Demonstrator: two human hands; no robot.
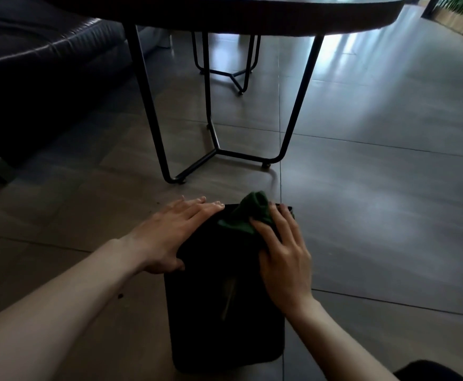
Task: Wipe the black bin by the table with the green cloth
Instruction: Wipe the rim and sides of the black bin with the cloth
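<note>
The black bin (224,303) lies on the tiled floor in front of me, low in the head view, its long side facing up. My left hand (169,237) rests flat on the bin's far left edge, fingers spread, thumb on the side. My right hand (282,259) presses the bunched green cloth (246,215) against the bin's far right part; a fold of cloth sticks up beyond my fingers.
A round dark table (279,15) on thin black metal legs (147,105) stands just beyond the bin. A dark sofa (38,67) fills the left. A second metal frame (233,67) stands further back. Grey floor tiles (376,174) stretch to the right.
</note>
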